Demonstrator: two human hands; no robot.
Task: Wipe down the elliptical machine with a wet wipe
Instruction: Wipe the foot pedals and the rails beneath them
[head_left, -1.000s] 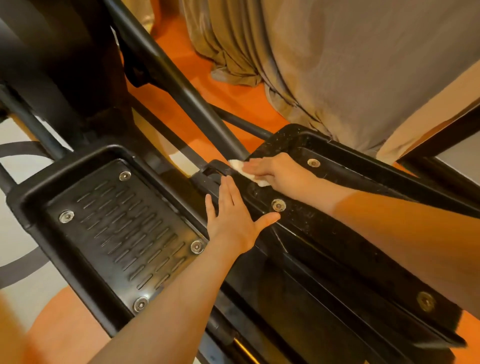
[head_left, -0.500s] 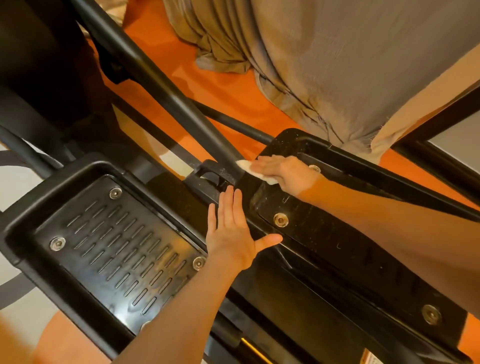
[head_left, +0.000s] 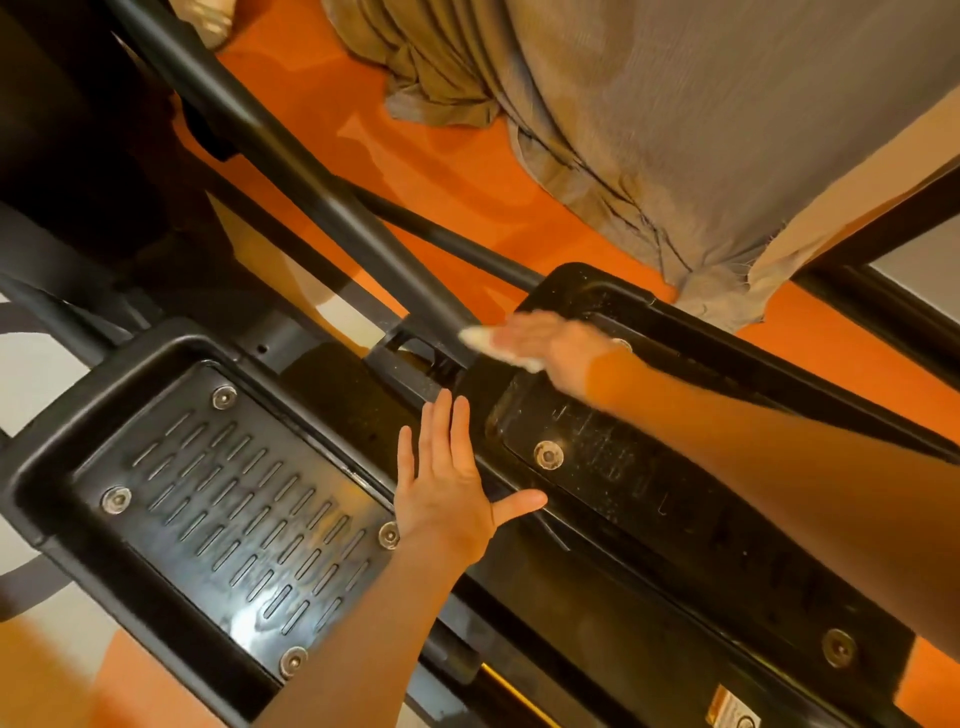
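The black elliptical machine fills the view, with a slotted left pedal and a dusty right pedal. My right hand, blurred by motion, presses a white wet wipe onto the front rim of the right pedal, where a black tube joins it. My left hand lies flat with fingers spread on the black bar between the two pedals, holding nothing.
Grey-brown cloth hangs down at the upper right over an orange floor. The machine's dark housing stands at the upper left. A warning sticker shows at the bottom right.
My right hand has slid with the wipe from the pedal's inner front edge up toward its front rim. The view has shifted slightly. My left hand stays flat on the bar.
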